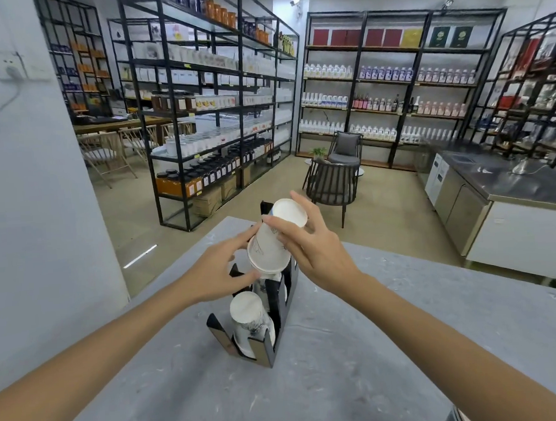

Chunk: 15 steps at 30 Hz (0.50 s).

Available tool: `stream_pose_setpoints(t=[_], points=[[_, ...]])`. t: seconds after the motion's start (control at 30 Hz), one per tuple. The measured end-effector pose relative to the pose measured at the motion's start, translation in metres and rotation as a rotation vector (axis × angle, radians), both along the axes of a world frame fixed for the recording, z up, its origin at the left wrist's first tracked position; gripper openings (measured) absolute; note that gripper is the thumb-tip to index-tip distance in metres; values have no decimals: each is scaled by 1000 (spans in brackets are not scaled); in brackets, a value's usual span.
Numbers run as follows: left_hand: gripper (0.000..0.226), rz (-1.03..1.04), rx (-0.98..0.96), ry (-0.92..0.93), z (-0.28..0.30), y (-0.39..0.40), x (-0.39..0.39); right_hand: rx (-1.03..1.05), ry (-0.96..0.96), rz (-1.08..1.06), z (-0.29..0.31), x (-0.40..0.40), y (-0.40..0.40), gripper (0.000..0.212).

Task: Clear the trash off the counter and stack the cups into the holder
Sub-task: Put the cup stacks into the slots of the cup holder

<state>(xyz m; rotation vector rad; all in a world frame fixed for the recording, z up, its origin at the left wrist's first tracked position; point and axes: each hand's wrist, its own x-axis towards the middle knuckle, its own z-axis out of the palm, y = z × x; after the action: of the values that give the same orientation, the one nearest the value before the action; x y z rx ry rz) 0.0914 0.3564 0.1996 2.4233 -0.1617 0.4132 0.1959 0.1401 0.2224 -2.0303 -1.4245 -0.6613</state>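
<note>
A black cup holder with several slots stands on the grey counter. Its near slot holds an upside-down white paper cup. Above the middle slot, a stack of white paper cups is held tilted, bottom end up and away from me. My right hand grips the stack from the right, fingers curled over its side. My left hand holds the stack's lower rim from the left with its fingertips. More white cup shows in the middle slot below the stack.
The counter ends just beyond the holder, and a white wall runs along its left. Past it are black shelving racks with bottles and jars, two dark chairs, and a steel worktop at the right.
</note>
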Motion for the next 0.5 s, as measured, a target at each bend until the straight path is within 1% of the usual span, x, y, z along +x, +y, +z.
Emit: stream_pose_setpoints(t=[0.07, 0.17, 0.5], points=[[88, 4, -33, 16, -9, 7, 1, -54, 21, 31, -6, 3, 7, 42], [82, 13, -108, 51, -18, 12, 3, -93, -1, 75, -15, 6, 18, 43], [60, -7, -411, 186, -51, 29, 23, -78, -48, 66, -24, 12, 36, 38]])
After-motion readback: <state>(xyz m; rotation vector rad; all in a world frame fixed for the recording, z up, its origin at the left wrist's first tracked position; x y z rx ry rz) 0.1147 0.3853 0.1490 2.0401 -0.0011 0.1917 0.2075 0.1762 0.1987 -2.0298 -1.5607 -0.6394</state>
